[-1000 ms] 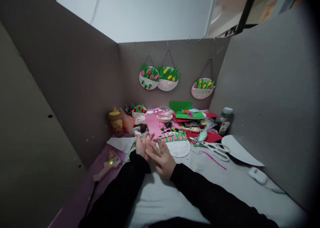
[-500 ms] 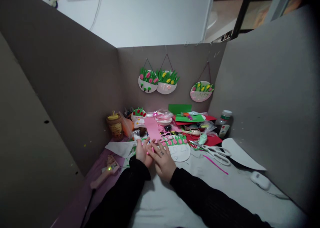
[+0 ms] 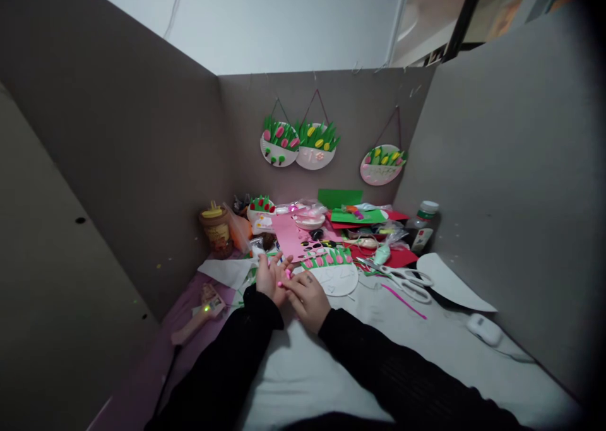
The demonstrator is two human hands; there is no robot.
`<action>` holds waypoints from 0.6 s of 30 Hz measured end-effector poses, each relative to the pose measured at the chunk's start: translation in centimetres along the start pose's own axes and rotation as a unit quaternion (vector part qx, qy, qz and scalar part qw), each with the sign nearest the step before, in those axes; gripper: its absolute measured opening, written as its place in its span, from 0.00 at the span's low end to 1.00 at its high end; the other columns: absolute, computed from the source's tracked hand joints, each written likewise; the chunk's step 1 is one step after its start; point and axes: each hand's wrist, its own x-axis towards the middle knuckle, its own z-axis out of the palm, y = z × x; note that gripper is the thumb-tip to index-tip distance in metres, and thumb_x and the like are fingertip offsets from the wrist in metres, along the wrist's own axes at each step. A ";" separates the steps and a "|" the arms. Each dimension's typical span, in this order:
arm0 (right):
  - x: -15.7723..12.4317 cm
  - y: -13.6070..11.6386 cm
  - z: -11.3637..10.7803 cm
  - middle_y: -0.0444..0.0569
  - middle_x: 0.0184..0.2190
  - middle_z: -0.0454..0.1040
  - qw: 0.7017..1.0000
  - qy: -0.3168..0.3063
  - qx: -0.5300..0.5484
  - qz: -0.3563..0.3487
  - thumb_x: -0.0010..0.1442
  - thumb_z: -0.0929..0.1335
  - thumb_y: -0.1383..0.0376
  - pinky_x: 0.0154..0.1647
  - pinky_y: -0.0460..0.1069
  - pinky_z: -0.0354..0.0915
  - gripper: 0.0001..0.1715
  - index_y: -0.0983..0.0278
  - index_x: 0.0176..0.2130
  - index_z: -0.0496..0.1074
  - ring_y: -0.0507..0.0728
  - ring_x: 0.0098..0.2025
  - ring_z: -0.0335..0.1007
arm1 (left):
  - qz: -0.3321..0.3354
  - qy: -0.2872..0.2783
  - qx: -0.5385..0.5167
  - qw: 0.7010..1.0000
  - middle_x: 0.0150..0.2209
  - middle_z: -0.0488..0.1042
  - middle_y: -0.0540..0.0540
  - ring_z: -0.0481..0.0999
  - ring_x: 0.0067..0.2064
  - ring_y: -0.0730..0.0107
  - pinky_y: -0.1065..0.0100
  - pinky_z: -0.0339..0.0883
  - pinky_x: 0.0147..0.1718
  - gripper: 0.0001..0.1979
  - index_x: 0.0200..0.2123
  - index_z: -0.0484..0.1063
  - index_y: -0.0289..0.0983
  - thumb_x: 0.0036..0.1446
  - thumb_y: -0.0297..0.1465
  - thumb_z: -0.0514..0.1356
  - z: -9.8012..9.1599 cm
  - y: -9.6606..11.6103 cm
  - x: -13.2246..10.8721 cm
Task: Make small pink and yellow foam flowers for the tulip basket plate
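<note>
My left hand (image 3: 271,282) is palm up, loosely spread, presumably a tray keeping the small, rounded-looking pink bits (image 3: 288,273) together. My right hand (image 3: 308,300) sits at four o'clock, fingertips at one bit; whether pinching, I cannot tell. The flat, curved-edged white plate (image 3: 341,281) lies near, at three o'clock.

Dim, cool light lies over the tabletop (image 3: 296,374); the pale wall (image 3: 284,27) beyond it is brightest, the panel (image 3: 113,141) left of it shadowy. Details look soft, and blackness rims the view right of the tabletop.
</note>
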 end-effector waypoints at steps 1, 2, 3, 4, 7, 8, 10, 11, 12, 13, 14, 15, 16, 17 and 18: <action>0.0 0.1 0.1 0.50 0.34 0.69 1.000 0.000 0.022 0.011 0.59 0.61 0.67 0.41 0.53 0.63 0.14 0.61 0.44 0.71 0.56 0.39 0.63 | -0.003 0.004 0.006 1.000 0.38 0.67 0.40 0.68 0.28 0.70 0.68 0.64 0.24 0.23 0.40 0.57 0.37 0.57 0.49 0.38 0.0 -0.1 0.0; 0.1 0.1 0.2 0.49 0.33 0.70 0.999 0.002 0.042 0.021 0.59 0.62 0.67 0.40 0.51 0.63 0.13 0.62 0.43 0.72 0.56 0.38 0.64 | -0.006 0.006 0.011 1.000 0.38 0.66 0.40 0.68 0.29 0.69 0.68 0.64 0.24 0.23 0.39 0.57 0.37 0.57 0.50 0.38 -0.1 -0.1 0.1; 0.1 0.2 0.4 0.49 0.33 0.71 0.998 0.007 0.061 0.032 0.59 0.62 0.68 0.39 0.50 0.64 0.12 0.62 0.42 0.72 0.55 0.38 0.64 | -0.007 0.007 0.015 1.000 0.38 0.66 0.40 0.69 0.30 0.69 0.68 0.64 0.24 0.23 0.39 0.56 0.37 0.57 0.50 0.38 -0.1 -0.2 0.1; 0.2 0.2 0.5 0.49 0.33 0.72 0.996 0.013 0.076 0.042 0.58 0.63 0.68 0.39 0.50 0.64 0.11 0.61 0.40 0.73 0.55 0.37 0.65 | -0.006 0.006 0.019 1.000 0.38 0.66 0.40 0.69 0.30 0.69 0.69 0.63 0.23 0.24 0.39 0.56 0.37 0.57 0.50 0.38 -0.1 -0.3 0.2; 0.3 0.3 0.7 0.47 0.31 0.74 0.992 0.032 0.101 0.065 0.56 0.65 0.68 0.38 0.48 0.64 0.08 0.61 0.37 0.74 0.54 0.35 0.67 | 0.001 0.000 0.031 1.000 0.38 0.66 0.41 0.69 0.31 0.68 0.69 0.63 0.23 0.24 0.40 0.56 0.37 0.56 0.51 0.39 -0.2 -0.5 0.2; 0.4 0.3 0.8 0.47 0.31 0.74 0.991 0.038 0.104 0.070 0.56 0.66 0.68 0.37 0.48 0.64 0.08 0.61 0.36 0.74 0.54 0.34 0.67 | 0.003 -0.001 0.035 0.999 0.38 0.66 0.41 0.69 0.30 0.69 0.69 0.63 0.23 0.23 0.40 0.56 0.37 0.56 0.51 0.40 -0.3 -0.6 0.2; 0.4 0.3 0.8 0.46 0.30 0.74 0.991 0.043 0.105 0.076 0.55 0.66 0.68 0.36 0.48 0.64 0.07 0.61 0.34 0.74 0.53 0.33 0.68 | 0.004 -0.005 0.044 0.999 0.37 0.66 0.41 0.68 0.30 0.69 0.70 0.62 0.23 0.23 0.41 0.57 0.37 0.56 0.51 0.40 -0.3 -0.7 0.3; 0.4 0.3 0.7 0.46 0.30 0.74 0.990 0.044 0.105 0.078 0.55 0.66 0.68 0.36 0.48 0.64 0.07 0.61 0.34 0.74 0.53 0.33 0.68 | 0.004 -0.006 0.048 0.999 0.37 0.66 0.42 0.68 0.29 0.70 0.70 0.62 0.23 0.24 0.41 0.57 0.37 0.56 0.51 0.41 -0.3 -0.8 0.3; 0.4 0.3 0.7 0.46 0.30 0.74 0.990 0.043 0.105 0.079 0.55 0.66 0.68 0.36 0.47 0.64 0.07 0.61 0.34 0.74 0.53 0.33 0.68 | 0.005 -0.007 0.053 0.999 0.37 0.66 0.42 0.67 0.28 0.71 0.71 0.61 0.22 0.24 0.41 0.57 0.37 0.56 0.51 0.41 -0.3 -0.8 0.3; 0.4 0.2 0.7 0.46 0.29 0.74 0.990 0.043 0.104 0.079 0.55 0.66 0.67 0.36 0.47 0.64 0.07 0.61 0.34 0.74 0.53 0.33 0.67 | 0.006 -0.005 0.058 0.998 0.36 0.66 0.42 0.66 0.27 0.72 0.72 0.60 0.21 0.25 0.41 0.58 0.37 0.55 0.51 0.41 -0.3 -0.8 0.4; 0.4 0.2 0.6 0.46 0.29 0.74 0.990 0.043 0.103 0.082 0.55 0.66 0.67 0.35 0.47 0.64 0.07 0.61 0.33 0.75 0.53 0.32 0.67 | 0.011 -0.001 0.067 0.998 0.35 0.66 0.43 0.65 0.26 0.74 0.73 0.59 0.21 0.25 0.41 0.58 0.36 0.55 0.52 0.42 -0.4 -0.8 0.5; 0.4 0.2 0.5 0.46 0.28 0.73 0.990 0.045 0.102 0.085 0.55 0.66 0.67 0.34 0.47 0.64 0.07 0.61 0.33 0.75 0.52 0.31 0.67 | 0.017 0.006 0.080 0.997 0.35 0.65 0.44 0.64 0.25 0.75 0.73 0.58 0.20 0.25 0.40 0.59 0.36 0.55 0.52 0.44 -0.5 -0.8 0.6; 0.4 0.3 0.4 0.46 0.27 0.72 0.990 0.048 0.101 0.091 0.54 0.66 0.67 0.33 0.46 0.63 0.07 0.62 0.33 0.75 0.52 0.30 0.66 | 0.027 0.015 0.101 0.994 0.34 0.65 0.45 0.63 0.25 0.76 0.74 0.57 0.20 0.24 0.40 0.60 0.36 0.54 0.51 0.46 -0.6 -0.7 0.7; 0.4 0.4 0.3 0.45 0.26 0.71 0.989 0.053 0.100 0.097 0.54 0.66 0.67 0.31 0.46 0.63 0.07 0.62 0.33 0.75 0.52 0.28 0.65 | 0.042 0.025 0.139 0.989 0.34 0.65 0.46 0.63 0.25 0.77 0.75 0.56 0.20 0.23 0.39 0.60 0.36 0.54 0.50 0.48 -0.8 -0.5 0.8; 0.4 0.5 0.1 0.45 0.26 0.71 0.988 0.060 0.099 0.103 0.54 0.67 0.67 0.30 0.46 0.63 0.07 0.62 0.34 0.74 0.51 0.27 0.65 | 0.059 0.035 0.186 0.980 0.33 0.65 0.46 0.62 0.24 0.78 0.76 0.55 0.20 0.21 0.39 0.61 0.36 0.53 0.48 0.51 -1.1 -0.3 0.8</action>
